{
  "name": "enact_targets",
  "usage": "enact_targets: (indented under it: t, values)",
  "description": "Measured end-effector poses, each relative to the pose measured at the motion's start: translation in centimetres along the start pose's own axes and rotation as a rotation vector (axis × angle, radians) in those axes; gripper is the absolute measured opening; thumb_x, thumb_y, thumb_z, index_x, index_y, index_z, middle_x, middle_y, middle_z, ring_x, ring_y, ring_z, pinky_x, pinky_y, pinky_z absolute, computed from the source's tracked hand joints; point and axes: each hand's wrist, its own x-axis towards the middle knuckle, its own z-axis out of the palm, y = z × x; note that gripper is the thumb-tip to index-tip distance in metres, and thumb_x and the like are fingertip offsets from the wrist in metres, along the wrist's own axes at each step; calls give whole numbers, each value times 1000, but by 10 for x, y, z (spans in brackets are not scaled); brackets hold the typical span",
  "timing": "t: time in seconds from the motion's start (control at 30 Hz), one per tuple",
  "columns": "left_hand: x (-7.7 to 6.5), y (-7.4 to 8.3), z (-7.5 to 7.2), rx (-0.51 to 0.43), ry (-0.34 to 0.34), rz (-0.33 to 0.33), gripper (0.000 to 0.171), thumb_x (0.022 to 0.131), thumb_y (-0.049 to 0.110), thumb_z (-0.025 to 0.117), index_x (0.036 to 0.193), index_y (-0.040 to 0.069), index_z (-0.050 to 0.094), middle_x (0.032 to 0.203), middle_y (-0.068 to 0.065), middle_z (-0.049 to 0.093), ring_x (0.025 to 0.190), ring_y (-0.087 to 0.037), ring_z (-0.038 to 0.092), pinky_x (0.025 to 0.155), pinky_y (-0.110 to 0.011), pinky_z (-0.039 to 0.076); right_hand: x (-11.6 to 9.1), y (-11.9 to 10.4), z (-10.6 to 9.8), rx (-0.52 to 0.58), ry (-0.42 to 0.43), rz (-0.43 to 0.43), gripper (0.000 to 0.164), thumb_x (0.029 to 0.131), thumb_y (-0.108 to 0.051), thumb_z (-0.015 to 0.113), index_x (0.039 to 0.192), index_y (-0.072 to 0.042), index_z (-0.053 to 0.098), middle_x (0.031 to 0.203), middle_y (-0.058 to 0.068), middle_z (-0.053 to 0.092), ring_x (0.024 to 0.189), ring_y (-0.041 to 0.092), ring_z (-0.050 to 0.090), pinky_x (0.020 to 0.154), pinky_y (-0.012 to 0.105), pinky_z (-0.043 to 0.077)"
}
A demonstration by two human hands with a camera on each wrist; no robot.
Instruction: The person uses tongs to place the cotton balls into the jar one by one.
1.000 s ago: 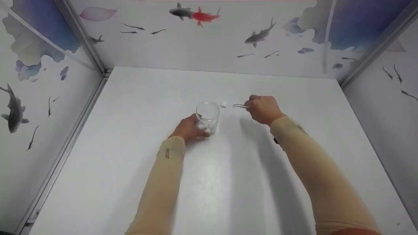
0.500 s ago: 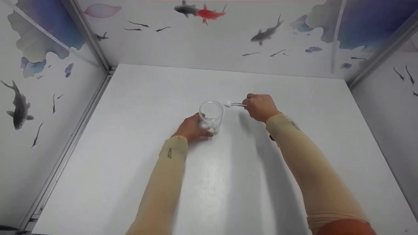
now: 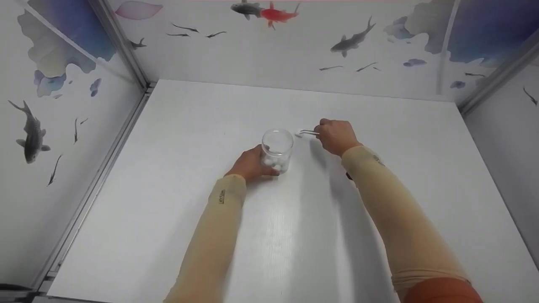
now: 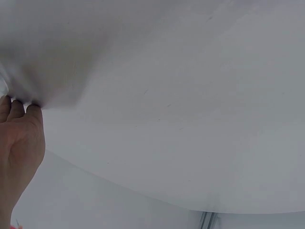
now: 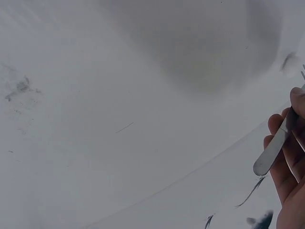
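My left hand holds a clear, open-topped jar upright on the white table, with fingers and thumb around its lower part. Several white cotton balls lie at the jar's bottom. To the right, my right hand pinches metal tweezers, their bent tips pointing left. At those tips, just right of the jar's rim, is one more white cotton ball; whether it is gripped is too small to tell. The right wrist view shows the tweezers' flat rear end jutting from the fingers.
A white tabletop surrounds both hands. Printed walls with fish pictures close it in at the back, left and right, joined by metal corner posts.
My right hand has brought the tweezers left, from a gap beside the loose cotton ball to tips at the ball. The left hand keeps its hold on the jar; the head view has shifted slightly.
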Motion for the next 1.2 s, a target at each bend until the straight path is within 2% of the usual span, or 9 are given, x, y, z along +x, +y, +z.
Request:
enact_targets:
  t: [0.27, 0.47, 0.7, 0.9, 1.2]
  values:
    - [-2, 4, -2, -2, 2, -1, 92, 69, 36, 93, 146, 18, 47, 147, -1, 51, 138, -21, 41, 116, -40, 31, 3, -3, 11, 0, -12, 11, 12, 92, -10, 73, 101, -6, 78, 90, 10, 69, 75, 25, 68, 68, 40, 60]
    - [-3, 5, -1, -7, -6, 1, 92, 70, 35, 93, 147, 19, 47, 148, 0, 50, 139, -21, 40, 117, -41, 30, 1, -6, 8, -35, 12, 24, 9, 93, -8, 70, 93, -6, 79, 84, 9, 68, 65, 23, 64, 60, 40, 59]
    - [-3, 3, -2, 0, 3, -8, 89, 69, 34, 93, 145, 18, 49, 144, 1, 53, 137, -20, 43, 115, -39, 32, -4, -4, 5, -59, 38, 12, 9, 93, -7, 69, 92, -7, 78, 78, 7, 64, 60, 21, 61, 53, 38, 56]
    - [-6, 6, -2, 4, -10, -19, 91, 70, 34, 92, 147, 16, 46, 147, -1, 51, 139, -21, 41, 116, -39, 30, -23, -2, -14, -13, 115, -32, 8, 91, -5, 70, 92, -7, 78, 80, 7, 66, 64, 23, 64, 53, 40, 57]
    - [-5, 5, -2, 15, -17, -9, 94, 72, 35, 92, 149, 15, 43, 150, -2, 47, 140, -22, 39, 117, -39, 29, -48, -10, -60, 7, 268, -115, 7, 89, -4, 71, 92, -5, 77, 78, 6, 65, 62, 22, 64, 47, 38, 54]
